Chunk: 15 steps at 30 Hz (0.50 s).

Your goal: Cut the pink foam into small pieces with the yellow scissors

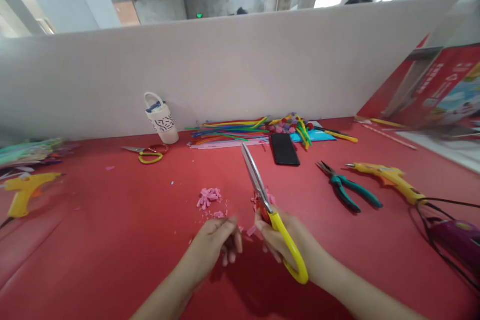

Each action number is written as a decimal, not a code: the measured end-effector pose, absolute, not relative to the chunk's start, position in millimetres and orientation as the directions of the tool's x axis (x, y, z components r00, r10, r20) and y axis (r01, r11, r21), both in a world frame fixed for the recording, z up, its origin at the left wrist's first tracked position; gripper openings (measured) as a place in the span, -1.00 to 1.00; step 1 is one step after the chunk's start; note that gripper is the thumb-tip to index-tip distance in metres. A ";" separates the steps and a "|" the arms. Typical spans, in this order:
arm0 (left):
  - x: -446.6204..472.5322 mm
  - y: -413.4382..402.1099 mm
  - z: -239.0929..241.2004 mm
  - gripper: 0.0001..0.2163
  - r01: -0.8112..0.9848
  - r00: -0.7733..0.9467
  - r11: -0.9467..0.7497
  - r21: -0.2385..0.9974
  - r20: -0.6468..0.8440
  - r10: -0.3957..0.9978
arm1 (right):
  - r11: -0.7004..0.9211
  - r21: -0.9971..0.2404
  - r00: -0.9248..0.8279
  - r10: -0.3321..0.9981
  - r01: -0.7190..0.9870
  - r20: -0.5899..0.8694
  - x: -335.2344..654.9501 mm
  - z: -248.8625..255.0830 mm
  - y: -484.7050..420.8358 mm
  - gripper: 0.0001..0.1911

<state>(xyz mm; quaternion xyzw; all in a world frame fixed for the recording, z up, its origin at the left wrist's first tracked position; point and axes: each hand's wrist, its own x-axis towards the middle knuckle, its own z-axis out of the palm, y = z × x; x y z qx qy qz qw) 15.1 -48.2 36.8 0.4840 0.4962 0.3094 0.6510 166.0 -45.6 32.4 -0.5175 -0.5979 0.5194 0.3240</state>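
My right hand [288, 235] is closed around scissors [288, 245] with yellow and red handles. Their long blades point up and away from me, and look shut together. Left of it, my left hand [221, 240] hovers low over the table, fingers curled and thumb pressed toward the index finger. Anything inside that pinch is hidden or too small to make out. Just beyond the left hand lies a small heap of cut pink pieces [208, 198] with crumbs around it. More pink pieces [270, 199] lie behind the scissor blades, partly covered.
On the red table [123, 240], a second pair of scissors [150, 154] lies near a white cup [162, 120]. Colored strips [228, 132] and a black phone [285, 149] are at the back. Pliers [347, 187] and a yellow glue gun [390, 178] lie right; another glue gun [28, 189] lies left.
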 end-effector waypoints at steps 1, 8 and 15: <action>15.8 -48.9 37.2 -0.70 0.049 0.335 0.341 0.939 -0.337 0.880 | -0.087 -0.955 -0.251 0.955 0.283 -0.161 165.9 31.5 -45.8 -0.90; 18.0 -53.9 38.6 -0.85 -0.047 0.352 0.360 0.932 -0.322 0.879 | -0.081 -0.970 -0.250 0.958 0.228 -0.139 170.7 31.5 -45.3 -0.79; 17.4 -53.2 36.3 -0.84 -0.025 0.351 0.355 0.935 -0.324 0.879 | -0.112 -0.971 -0.335 0.925 0.211 -0.179 171.5 36.9 -45.1 -0.82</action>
